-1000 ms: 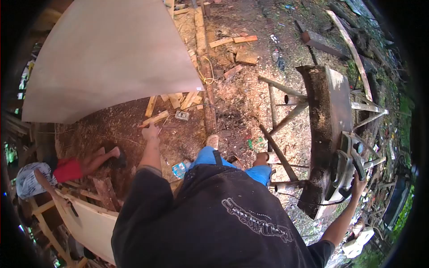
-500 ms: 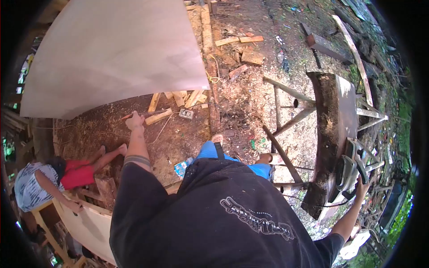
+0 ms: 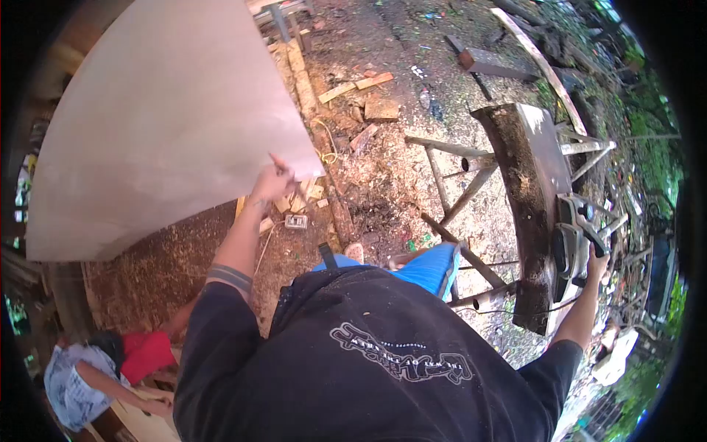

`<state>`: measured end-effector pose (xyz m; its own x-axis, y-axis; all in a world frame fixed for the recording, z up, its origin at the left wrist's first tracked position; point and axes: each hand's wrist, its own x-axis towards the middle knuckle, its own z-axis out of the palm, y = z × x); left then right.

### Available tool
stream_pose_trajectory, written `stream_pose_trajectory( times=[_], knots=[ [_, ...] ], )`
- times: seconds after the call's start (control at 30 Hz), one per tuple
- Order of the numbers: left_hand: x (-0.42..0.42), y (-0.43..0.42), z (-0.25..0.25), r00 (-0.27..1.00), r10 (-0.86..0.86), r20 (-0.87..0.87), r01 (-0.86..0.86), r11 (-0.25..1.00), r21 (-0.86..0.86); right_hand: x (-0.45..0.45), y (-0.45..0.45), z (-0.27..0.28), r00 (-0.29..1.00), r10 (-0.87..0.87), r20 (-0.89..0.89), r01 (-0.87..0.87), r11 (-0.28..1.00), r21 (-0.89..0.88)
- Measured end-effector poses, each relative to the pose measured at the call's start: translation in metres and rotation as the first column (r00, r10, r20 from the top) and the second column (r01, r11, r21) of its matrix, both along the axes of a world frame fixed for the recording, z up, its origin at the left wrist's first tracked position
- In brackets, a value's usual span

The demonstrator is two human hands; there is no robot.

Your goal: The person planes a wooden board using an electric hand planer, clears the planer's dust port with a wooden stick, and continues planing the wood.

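Observation:
My left hand (image 3: 274,183) is raised in front of the corner of a large pale sheet. Its fingers are closed around a slim stick (image 3: 275,159) with a reddish pointed end, whose exact kind I cannot make out. At the far right, my right hand (image 3: 599,262) grips the dark handle of a corded electric planer (image 3: 570,239), grey and black. The tool rests on a thick dark wooden slab (image 3: 524,158) with rough edges. Trestles made of poles (image 3: 471,193) hold up this slab. Its cord (image 3: 541,308) trails back toward me.
The pale sheet (image 3: 155,110) fills the upper left. Wood offcuts (image 3: 381,110) and shavings litter the ground. A small patterned box (image 3: 295,221) lies near my feet. Another person (image 3: 81,383) bends over a board at lower left. A timber beam (image 3: 497,65) lies behind the slab.
My left hand with the stick has moved right and slightly up, now overlapping the sheet's corner. The view has shifted. My right hand remains on the planer.

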<state>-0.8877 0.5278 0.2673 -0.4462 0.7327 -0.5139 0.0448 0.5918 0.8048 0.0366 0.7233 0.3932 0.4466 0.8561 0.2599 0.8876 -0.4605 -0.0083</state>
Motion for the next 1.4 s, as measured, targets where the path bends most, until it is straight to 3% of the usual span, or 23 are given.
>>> stream_pose_trajectory(
  times=[0.03, 0.13, 0.23, 0.3, 0.33, 0.37, 0.5, 0.63, 0.9, 1.0, 1.1, 1.23, 1.3, 1.4],
  knots=[
    [0.007, 0.025, 0.015, 0.982, 0.130, 0.140, -0.146, 0.982, 0.116, 0.004, 0.000, -0.003, 0.997, 0.053, -0.056, -0.052, 0.998, 0.027],
    [0.029, 0.081, 0.072, 0.984, 0.177, 0.008, -0.162, 0.884, 0.438, -0.024, -0.010, 0.007, 0.997, -0.028, -0.075, 0.029, 1.000, 0.011],
    [0.042, 0.100, 0.056, 0.996, -0.058, -0.068, 0.081, 0.909, 0.409, -0.027, -0.016, 0.003, 0.994, 0.028, -0.106, -0.018, 0.995, 0.094],
    [0.052, 0.092, 0.015, 0.940, -0.242, -0.241, 0.288, 0.941, 0.178, -0.027, -0.019, -0.005, 0.998, -0.012, -0.056, 0.021, 0.987, 0.160],
    [0.045, 0.084, -0.031, 0.890, -0.323, -0.321, 0.377, 0.918, 0.120, -0.036, -0.021, -0.002, 0.995, -0.028, -0.093, 0.043, 0.986, 0.164],
    [0.065, 0.070, -0.017, 0.920, -0.381, -0.089, 0.387, 0.919, 0.072, -0.048, -0.025, 0.006, 0.990, -0.047, -0.135, 0.069, 0.984, 0.162],
    [0.019, 0.051, -0.116, 0.695, -0.713, -0.097, 0.685, 0.697, -0.215, -0.058, -0.029, 0.009, 0.984, -0.123, -0.126, 0.140, 0.980, 0.140],
    [0.005, 0.078, -0.064, 0.680, -0.732, -0.036, 0.676, 0.645, -0.357, -0.071, -0.033, 0.008, 0.995, -0.013, -0.095, 0.043, 0.949, 0.313],
    [-0.054, 0.178, -0.038, 0.792, -0.564, -0.233, 0.474, 0.809, -0.348, -0.067, -0.033, 0.005, 0.989, -0.122, -0.088, 0.137, 0.971, 0.198],
    [-0.046, 0.205, -0.039, 0.753, -0.621, -0.217, 0.530, 0.768, -0.361, -0.079, -0.030, 0.006, 0.976, -0.216, -0.011, 0.213, 0.956, 0.200],
    [-0.008, 0.246, -0.040, 0.683, -0.712, -0.166, 0.618, 0.684, -0.388, -0.079, -0.030, -0.003, 0.964, -0.261, 0.051, 0.244, 0.944, 0.222],
    [0.119, 0.305, -0.002, 0.691, -0.722, 0.036, 0.710, 0.669, -0.218, -0.110, -0.029, 0.008, 0.916, -0.391, 0.083, 0.361, 0.899, 0.247],
    [0.203, 0.325, 0.030, 0.579, -0.797, 0.174, 0.814, 0.577, -0.068, -0.106, -0.027, 0.013, 0.924, -0.376, -0.065, 0.381, 0.905, 0.191],
    [0.339, 0.332, 0.083, 0.234, -0.902, 0.363, 0.926, 0.320, 0.199, -0.128, -0.034, 0.029, 0.922, -0.371, -0.109, 0.387, 0.888, 0.250]
  ],
)
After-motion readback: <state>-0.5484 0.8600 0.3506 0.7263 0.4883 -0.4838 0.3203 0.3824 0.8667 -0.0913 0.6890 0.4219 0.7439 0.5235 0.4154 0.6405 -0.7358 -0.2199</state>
